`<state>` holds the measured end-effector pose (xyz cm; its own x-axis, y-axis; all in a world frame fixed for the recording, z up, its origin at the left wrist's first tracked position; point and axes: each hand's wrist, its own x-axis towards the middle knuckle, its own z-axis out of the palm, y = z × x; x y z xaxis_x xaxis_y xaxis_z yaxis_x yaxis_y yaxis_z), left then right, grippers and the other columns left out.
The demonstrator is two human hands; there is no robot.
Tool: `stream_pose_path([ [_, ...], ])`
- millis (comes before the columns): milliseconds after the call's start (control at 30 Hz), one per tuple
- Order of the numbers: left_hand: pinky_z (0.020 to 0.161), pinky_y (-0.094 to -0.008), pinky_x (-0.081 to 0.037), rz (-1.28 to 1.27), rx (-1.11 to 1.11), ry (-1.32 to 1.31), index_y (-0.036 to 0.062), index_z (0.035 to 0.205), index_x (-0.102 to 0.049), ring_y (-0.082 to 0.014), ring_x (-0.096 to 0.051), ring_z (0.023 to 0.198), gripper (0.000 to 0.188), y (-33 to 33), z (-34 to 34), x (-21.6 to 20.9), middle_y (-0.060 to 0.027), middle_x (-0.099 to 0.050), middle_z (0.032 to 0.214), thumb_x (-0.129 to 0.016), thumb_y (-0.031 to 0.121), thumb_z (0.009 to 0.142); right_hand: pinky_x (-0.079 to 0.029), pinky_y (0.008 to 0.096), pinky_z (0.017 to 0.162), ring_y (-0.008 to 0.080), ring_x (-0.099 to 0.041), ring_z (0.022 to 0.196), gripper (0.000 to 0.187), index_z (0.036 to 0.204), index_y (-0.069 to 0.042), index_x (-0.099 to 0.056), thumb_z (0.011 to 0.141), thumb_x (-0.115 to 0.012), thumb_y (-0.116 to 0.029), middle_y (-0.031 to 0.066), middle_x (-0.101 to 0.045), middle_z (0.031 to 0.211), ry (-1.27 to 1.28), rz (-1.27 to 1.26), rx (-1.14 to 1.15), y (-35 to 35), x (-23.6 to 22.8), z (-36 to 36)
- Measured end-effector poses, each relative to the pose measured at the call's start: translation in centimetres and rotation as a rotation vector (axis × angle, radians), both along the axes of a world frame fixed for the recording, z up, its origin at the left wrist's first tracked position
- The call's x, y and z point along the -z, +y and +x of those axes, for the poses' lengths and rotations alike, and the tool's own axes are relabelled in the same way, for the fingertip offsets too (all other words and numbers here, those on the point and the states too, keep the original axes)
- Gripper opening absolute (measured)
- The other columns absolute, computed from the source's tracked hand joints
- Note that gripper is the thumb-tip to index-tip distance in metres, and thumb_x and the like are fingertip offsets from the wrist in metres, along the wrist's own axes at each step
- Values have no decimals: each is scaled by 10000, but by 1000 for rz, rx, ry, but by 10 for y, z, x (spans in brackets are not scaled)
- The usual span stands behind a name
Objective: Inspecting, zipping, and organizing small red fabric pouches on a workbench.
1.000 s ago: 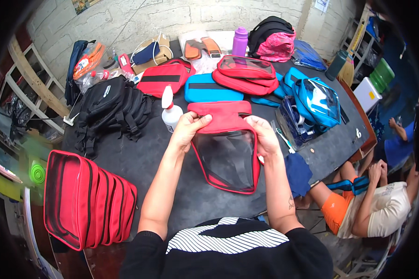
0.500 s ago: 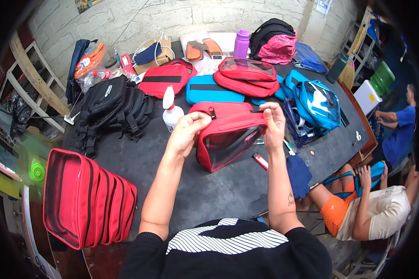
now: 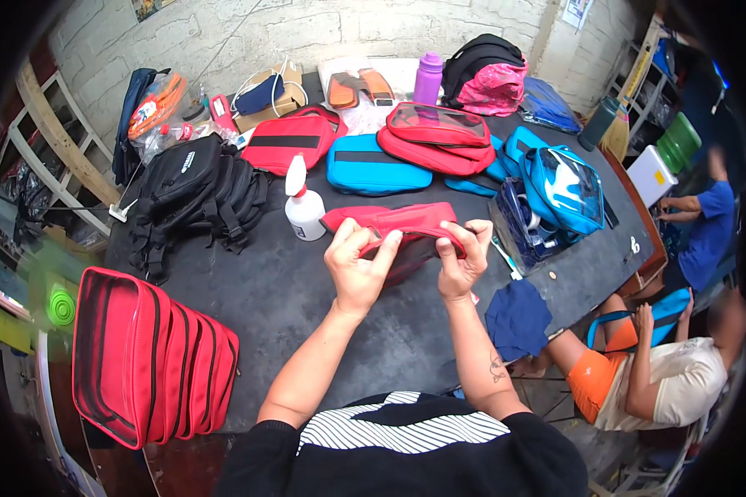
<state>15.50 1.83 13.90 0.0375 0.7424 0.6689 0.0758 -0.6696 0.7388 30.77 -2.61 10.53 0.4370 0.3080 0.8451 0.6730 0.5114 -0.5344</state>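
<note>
Pouch (image 3: pixel 398 215) of red fabric sits at the centre of the clock, held over the black tabletop (image 3: pixel 278 311) with its near edge lifted; whether its underside touches the table is hidden. The left hand (image 3: pixel 355 267) pinches that edge between thumb and bent fingers, and the right hand (image 3: pixel 462 267) pinches it farther along, thumb against forefinger, a short stretch of rim running between the two grips.

Just beside the pouch at 9 o'clock stands a white spray bottle (image 3: pixel 307 217). A flat blue pouch (image 3: pixel 377 170) with a black band lies at 11, and a red bag with a clear top panel (image 3: pixel 435 139) at 1, touching the blue one. Another red pouch (image 3: pixel 282 142) lies at 10, with a black backpack (image 3: pixel 192 189) between 9 and 10. Red bags with black zips (image 3: pixel 153 356) stand in a row at 8. Crumpled navy cloth (image 3: pixel 518 315) lies at 4, and a blue bag with a clear window (image 3: pixel 565 189) between 2 and 3.
</note>
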Motion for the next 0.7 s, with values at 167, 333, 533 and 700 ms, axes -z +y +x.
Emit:
stream_pose_path([
  [167,664,-231,-404,-236,251,-140,-32,793,-651,-90,-499,739,162,14,-9,6,-17,-525,775,-737,98,840,-333,210,665,96,-410,801,211,1034,-46,-724,917,-650,-205,16,-424,901,153,-70,-198,3,-8,3],
  [333,833,-250,-467,-737,746,-340,-4,1118,-615,-96,-579,865,429,26,-38,-1,-58,-651,1016,-603,391,953,-341,213,639,54,-390,664,342,1187,0,-603,1010,-514,-279,-38,-467,732,641,-24,-658,23,-13,44],
  [533,804,-267,-499,-787,854,-451,22,1061,-641,-106,-626,876,305,30,-29,-15,-29,-674,933,-622,305,948,-278,217,506,38,-283,519,330,1174,-40,-588,1014,-498,-314,-65,-342,661,643,-204,-817,38,-4,59],
  [700,746,-272,-505,-928,912,-453,17,1056,-614,-115,-615,802,286,29,-27,-15,-55,-652,926,-613,284,955,-254,223,448,37,-274,473,262,1076,-74,-572,1009,-509,-319,-76,-325,629,857,-153,-785,52,-9,71],
])
